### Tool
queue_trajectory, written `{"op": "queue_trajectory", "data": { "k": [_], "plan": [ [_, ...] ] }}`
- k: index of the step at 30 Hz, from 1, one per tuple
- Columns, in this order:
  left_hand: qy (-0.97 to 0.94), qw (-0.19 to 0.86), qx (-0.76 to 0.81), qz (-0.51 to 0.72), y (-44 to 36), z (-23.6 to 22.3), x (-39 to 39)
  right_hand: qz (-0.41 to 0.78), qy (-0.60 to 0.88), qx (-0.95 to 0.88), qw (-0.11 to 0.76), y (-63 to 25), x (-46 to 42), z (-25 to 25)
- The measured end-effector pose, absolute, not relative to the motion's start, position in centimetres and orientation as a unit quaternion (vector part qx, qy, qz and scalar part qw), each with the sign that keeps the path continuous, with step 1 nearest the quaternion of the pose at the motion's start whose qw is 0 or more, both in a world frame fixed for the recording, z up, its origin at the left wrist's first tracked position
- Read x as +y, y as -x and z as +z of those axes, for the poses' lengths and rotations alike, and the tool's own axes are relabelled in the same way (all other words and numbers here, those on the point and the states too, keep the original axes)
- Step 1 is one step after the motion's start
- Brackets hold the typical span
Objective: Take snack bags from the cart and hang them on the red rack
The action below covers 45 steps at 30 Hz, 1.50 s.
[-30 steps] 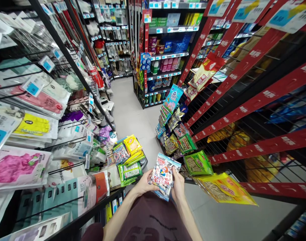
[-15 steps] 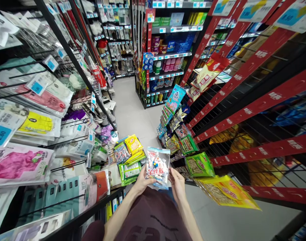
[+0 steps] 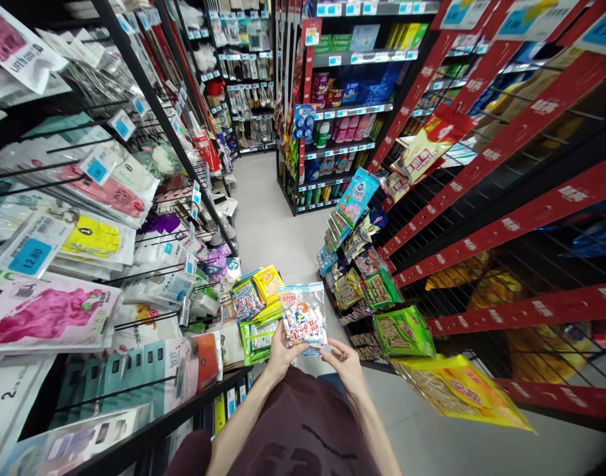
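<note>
A clear bag of wrapped candy [image 3: 303, 318] with red lettering and a blue-edged top is held in front of my body. My left hand [image 3: 282, 356] grips its lower left side, thumb across the front. The fingers of my right hand [image 3: 346, 365] pinch the lower right corner. Just beyond my left hand lies a pile of snack bags: a yellow bag [image 3: 270, 284], a dark bag of small pieces [image 3: 247, 301] and a green bag [image 3: 259, 340]. My palms are mostly hidden from view.
Hanging gloves, such as a pink pair [image 3: 49, 311], fill the left rack. On the right, a green snack bag [image 3: 403, 332] and a yellow snack bag [image 3: 464, 387] jut out from a wire rack [image 3: 526, 317] with red strips. The grey aisle floor [image 3: 263, 218] runs ahead to stocked shelves [image 3: 345, 149].
The candy bag has shifted slightly left and tipped so its front shows more fully. My right hand has moved from its right side to the lower corner. The view has turned slightly left.
</note>
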<state>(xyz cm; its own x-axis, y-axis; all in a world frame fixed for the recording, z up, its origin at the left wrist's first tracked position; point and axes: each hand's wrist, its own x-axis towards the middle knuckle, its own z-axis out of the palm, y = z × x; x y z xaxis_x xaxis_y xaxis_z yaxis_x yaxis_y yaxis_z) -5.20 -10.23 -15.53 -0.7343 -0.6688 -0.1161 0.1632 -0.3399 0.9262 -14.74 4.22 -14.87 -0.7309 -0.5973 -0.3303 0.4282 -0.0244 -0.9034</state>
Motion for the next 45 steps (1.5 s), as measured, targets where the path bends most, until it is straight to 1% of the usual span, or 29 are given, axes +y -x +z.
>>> {"op": "queue_trajectory", "data": {
  "k": [10,20,32,39,45],
  "plan": [
    [-0.218,0.255,-0.527,-0.781,5.03,-15.94,-10.32,-0.701,0.082,0.610,0.359,14.53,4.54,-14.85],
    [-0.215,0.251,-0.526,-0.784,4.85,-16.24,-10.20,-0.703,0.096,0.618,0.339,14.17,4.43,-14.69],
    [-0.205,0.216,-0.571,-0.765,4.59,-16.35,-10.26,-0.700,0.100,0.623,0.333,14.27,4.46,-14.99],
    [-0.207,0.216,-0.548,-0.781,4.60,-16.15,-10.31,-0.695,0.116,0.628,0.330,14.26,4.52,-15.09],
    [-0.188,0.216,-0.508,-0.812,4.76,-16.31,-10.71,-0.694,0.098,0.633,0.330,14.28,4.55,-15.31]
  ]
}}
